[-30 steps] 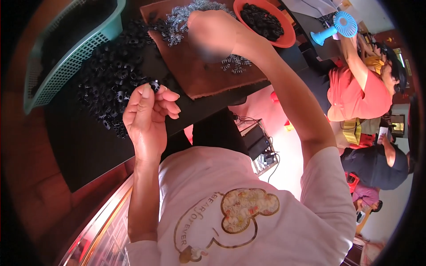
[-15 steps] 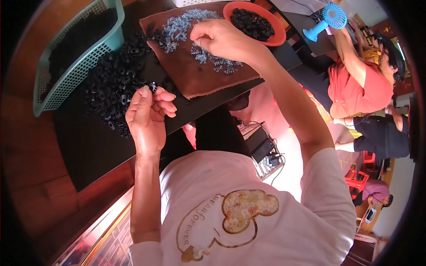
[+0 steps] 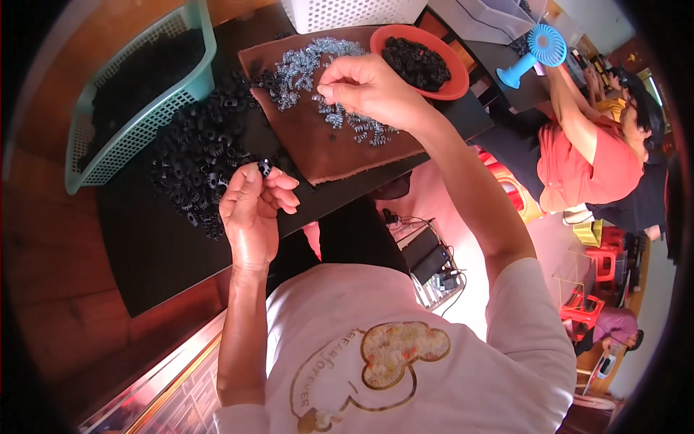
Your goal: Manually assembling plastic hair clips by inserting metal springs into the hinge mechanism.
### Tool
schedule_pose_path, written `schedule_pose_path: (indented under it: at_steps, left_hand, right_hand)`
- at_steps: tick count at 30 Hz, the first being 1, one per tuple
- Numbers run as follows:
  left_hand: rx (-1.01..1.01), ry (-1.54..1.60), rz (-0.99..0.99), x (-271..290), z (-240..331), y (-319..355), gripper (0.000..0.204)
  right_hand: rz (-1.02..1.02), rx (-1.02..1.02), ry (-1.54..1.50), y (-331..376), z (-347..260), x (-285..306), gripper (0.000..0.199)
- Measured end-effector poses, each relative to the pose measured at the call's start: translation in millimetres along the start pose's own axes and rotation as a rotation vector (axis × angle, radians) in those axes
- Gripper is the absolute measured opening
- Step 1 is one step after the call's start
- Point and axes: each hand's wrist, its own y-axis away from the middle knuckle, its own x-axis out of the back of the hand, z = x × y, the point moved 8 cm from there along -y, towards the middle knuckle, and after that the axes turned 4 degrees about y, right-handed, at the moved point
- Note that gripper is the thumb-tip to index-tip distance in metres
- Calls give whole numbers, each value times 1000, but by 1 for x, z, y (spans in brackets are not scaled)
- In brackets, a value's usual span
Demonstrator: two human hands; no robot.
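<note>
Between thumb and fingertips, my left hand (image 3: 249,210) grips a small black plastic piece (image 3: 264,168) at the front of the table. A heap of similar black pieces (image 3: 189,152) lies just left of it. My right hand (image 3: 376,90) hovers over a brown cloth (image 3: 325,152), thumb and index finger pinched; whatever is between them is too small to make out. Loose small metal springs (image 3: 298,66) are spread on the cloth beneath and around that hand.
A green plastic basket (image 3: 148,119) of dark pieces stands at the left. A red bowl (image 3: 457,85) of black pieces sits right of the cloth, with a white perforated basket (image 3: 347,14) behind. At the right are a blue fan (image 3: 531,56) and a person in red (image 3: 585,155).
The whole view has shifted, so the table sits slightly lower and further right. The left hand keeps its black piece; the right hand stays pinched above the springs.
</note>
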Motion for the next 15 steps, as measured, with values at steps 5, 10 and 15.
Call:
schedule_pose_path:
  at_steps: [5, 10, 15]
  left_hand:
    - [3, -12, -7, -2, -2, 0, 27]
    - [-19, -25, 15, -1, 0, 0, 27]
    - [-4, -5, 25, 2, 0, -1, 29]
  right_hand:
    - [142, 40, 450, -7, 16, 16, 16]
    - [182, 44, 576, -14, 19, 22, 21]
    - [-165, 17, 97, 11, -23, -27, 21]
